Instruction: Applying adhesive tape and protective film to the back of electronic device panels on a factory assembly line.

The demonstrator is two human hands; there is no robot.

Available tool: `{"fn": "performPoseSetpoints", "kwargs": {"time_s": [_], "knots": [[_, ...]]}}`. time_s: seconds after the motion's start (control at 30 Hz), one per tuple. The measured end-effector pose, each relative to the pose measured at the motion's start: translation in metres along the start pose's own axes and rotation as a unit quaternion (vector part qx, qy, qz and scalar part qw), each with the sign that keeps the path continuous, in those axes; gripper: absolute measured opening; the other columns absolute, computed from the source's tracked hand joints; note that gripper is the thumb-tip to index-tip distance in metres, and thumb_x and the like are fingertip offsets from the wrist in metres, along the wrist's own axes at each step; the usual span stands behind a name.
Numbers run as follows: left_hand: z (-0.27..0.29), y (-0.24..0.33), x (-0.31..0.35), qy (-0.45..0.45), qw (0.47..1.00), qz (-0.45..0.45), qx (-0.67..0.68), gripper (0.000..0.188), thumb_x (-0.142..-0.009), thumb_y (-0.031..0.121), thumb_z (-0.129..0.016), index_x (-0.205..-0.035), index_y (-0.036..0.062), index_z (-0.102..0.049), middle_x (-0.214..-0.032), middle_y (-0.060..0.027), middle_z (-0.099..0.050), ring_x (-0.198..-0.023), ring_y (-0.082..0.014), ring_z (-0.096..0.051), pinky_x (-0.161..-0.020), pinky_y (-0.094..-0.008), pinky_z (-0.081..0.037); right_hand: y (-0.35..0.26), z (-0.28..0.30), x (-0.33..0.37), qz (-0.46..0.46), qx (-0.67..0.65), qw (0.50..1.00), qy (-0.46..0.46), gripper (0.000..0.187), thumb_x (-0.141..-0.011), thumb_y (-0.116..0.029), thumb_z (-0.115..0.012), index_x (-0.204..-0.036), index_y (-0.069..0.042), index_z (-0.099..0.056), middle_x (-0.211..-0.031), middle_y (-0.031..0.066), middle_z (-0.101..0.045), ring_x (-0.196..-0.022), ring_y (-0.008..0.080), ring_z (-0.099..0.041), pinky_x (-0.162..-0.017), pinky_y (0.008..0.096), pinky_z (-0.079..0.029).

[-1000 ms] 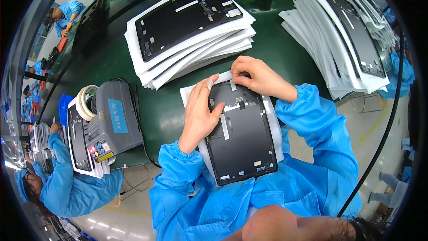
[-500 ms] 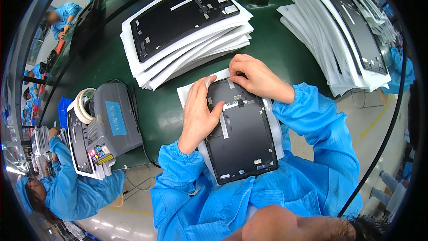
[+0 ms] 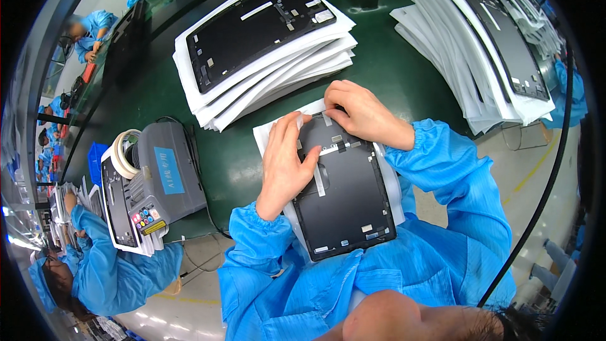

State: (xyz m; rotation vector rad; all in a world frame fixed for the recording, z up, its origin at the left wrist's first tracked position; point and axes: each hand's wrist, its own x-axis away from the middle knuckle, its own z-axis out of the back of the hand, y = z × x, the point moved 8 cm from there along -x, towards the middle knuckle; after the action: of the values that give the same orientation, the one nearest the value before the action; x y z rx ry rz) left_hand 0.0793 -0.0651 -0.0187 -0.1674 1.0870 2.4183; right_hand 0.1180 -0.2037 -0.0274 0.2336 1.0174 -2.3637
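Observation:
A black tablet back cover (image 3: 344, 199) rests before me on white foam sheeting (image 3: 394, 192), its near edge close to my body. Small foil pads and tape strips dot its inner face. My left hand (image 3: 284, 167) lies over its far left corner, thumb and fingers apart, with something whitish at a fingertip. At the far edge, my right hand (image 3: 360, 110) has thumb and forefinger pinched beside a pale tape strip (image 3: 327, 119). Whatever is between those fingertips is hidden.
Beyond stands a stack of foam sheets (image 3: 271, 95) topped by another cover (image 3: 262, 31). A second stack (image 3: 448, 50) leans at right. On the left are a grey machine (image 3: 170, 170), a tape roll (image 3: 120, 153) and a blue bin (image 3: 96, 163). A co-worker (image 3: 120, 271) sits lower left.
The whole view has shifted slightly. Both hands stay at the cover's far end, with only very small finger movement.

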Motion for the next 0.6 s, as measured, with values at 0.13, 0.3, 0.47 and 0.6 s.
{"fn": "performPoseSetpoints", "kwargs": {"time_s": [0.13,0.3,0.47,0.6], "knots": [[-0.001,0.001,0.0,-0.008,1.0,-0.005,-0.013,0.05,-0.07,0.006,-0.073,-0.117,0.0029,-0.056,-0.123,-0.0174,-0.052,-0.11,-0.0368,-0.052,-0.091,-0.0416,-0.045,0.0,0.0,0.0,0.004,0.0,1.0,0.003,0.01,-0.08,-0.003,-0.066,-0.082,-0.001,-0.056,-0.086,0.0113,-0.055,-0.086,0.0312,-0.054,-0.076,0.0395,-0.045],[-0.007,0.003,0.003,-0.023,0.998,-0.017,-0.047,0.049,-0.075,0.017,-0.075,-0.12,0.0065,-0.059,-0.126,-0.0205,-0.048,-0.115,-0.0394,-0.047,-0.098,-0.0486,-0.039,-0.004,0.002,0.0,0.005,0.016,1.0,0.01,0.007,-0.079,-0.003,-0.065,-0.08,0.001,-0.059,-0.085,0.0123,-0.057,-0.086,0.0314,-0.056,-0.078,0.0405,-0.047],[-0.019,0.007,0.006,-0.039,0.99,-0.033,-0.13,0.048,-0.081,0.033,-0.071,-0.122,0.011,-0.06,-0.128,-0.0217,-0.045,-0.121,-0.0397,-0.041,-0.099,-0.0612,-0.031,-0.004,0.001,0.002,0.017,0.026,0.999,0.024,0.007,-0.078,-0.003,-0.065,-0.079,0.0,-0.059,-0.085,0.0119,-0.056,-0.084,0.031,-0.055,-0.078,0.0405,-0.047],[-0.023,0.017,0.004,-0.016,0.975,-0.043,-0.217,0.048,-0.081,0.032,-0.071,-0.121,0.0077,-0.06,-0.125,-0.0193,-0.048,-0.115,-0.0369,-0.044,-0.096,-0.0484,-0.035,-0.008,0.001,0.003,0.03,0.037,0.999,0.022,0.006,-0.079,-0.003,-0.064,-0.082,0.0,-0.06,-0.086,0.0124,-0.057,-0.085,0.0316,-0.056,-0.078,0.0397,-0.048]]}}
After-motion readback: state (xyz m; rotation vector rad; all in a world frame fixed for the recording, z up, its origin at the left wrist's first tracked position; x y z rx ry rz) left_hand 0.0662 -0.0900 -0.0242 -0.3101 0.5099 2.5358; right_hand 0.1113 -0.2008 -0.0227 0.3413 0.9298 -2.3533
